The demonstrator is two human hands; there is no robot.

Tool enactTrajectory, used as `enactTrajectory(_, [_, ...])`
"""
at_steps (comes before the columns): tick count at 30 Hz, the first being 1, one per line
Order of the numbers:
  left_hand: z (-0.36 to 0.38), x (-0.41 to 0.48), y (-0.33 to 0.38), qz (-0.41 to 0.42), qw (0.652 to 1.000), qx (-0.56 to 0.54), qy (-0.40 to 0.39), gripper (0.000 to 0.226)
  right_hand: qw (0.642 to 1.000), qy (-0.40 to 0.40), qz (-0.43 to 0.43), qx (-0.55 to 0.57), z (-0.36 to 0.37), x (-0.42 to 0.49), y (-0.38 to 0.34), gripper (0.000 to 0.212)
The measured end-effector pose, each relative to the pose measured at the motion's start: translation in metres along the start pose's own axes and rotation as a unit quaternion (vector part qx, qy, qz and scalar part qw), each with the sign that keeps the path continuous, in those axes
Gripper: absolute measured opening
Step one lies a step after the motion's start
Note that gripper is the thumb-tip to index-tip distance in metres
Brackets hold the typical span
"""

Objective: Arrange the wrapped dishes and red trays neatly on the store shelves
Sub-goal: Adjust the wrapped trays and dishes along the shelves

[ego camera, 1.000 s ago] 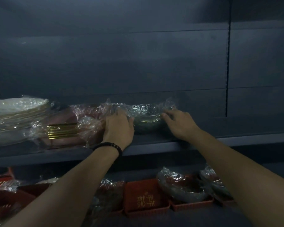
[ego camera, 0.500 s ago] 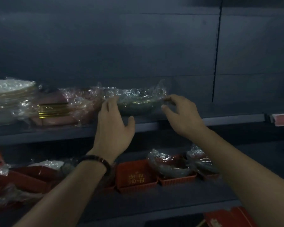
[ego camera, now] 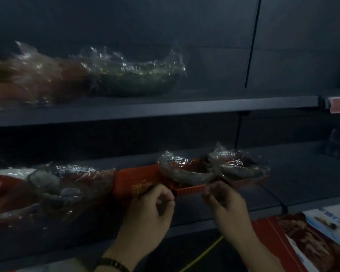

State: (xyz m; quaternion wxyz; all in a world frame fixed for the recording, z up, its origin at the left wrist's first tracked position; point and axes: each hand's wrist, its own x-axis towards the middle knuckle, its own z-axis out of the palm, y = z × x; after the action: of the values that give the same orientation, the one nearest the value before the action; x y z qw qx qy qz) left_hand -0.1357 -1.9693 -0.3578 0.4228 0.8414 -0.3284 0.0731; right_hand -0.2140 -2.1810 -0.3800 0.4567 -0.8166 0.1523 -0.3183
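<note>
Two hands, left hand (ego camera: 152,212) and right hand (ego camera: 227,206), have dropped from the green plastic-wrapped dish (ego camera: 137,80), now parked on the dark upper shelf (ego camera: 224,107), to the near corners of the small red ribbed plastic tray (ego camera: 188,191) on the lower shelf (ego camera: 302,169), fingers curled, pinch unclear through blur, so tray-straightening likely starts.

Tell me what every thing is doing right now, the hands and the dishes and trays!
left hand, fingers curled at the middle red tray's front edge; grip unclear.
right hand, fingertips at that tray's other front corner; grip unclear.
middle red tray, on the lower shelf, carrying a wrapped dish.
green wrapped dish, resting on the upper shelf, untouched.
lettered red tray, lower shelf, looks empty.
</note>
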Motion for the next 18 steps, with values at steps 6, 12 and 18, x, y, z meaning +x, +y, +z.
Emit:
enactTrajectory(6, [0.037,0.027,-0.035,-0.057,0.997,-0.032,-0.05,0.016,1.0,-0.001,0.011,0.014,0.019,0.021,0.032,0.049])
enactTrajectory(12, [0.057,0.043,-0.052,-0.1,0.991,-0.093,-0.01,0.019,0.999,0.009,0.035,-0.034,0.034,0.05,0.054,0.072])
enactTrajectory(18, [0.067,0.054,-0.063,-0.105,0.988,-0.116,0.018,0.024,0.997,0.032,0.02,-0.065,0.047,0.065,0.068,0.054])
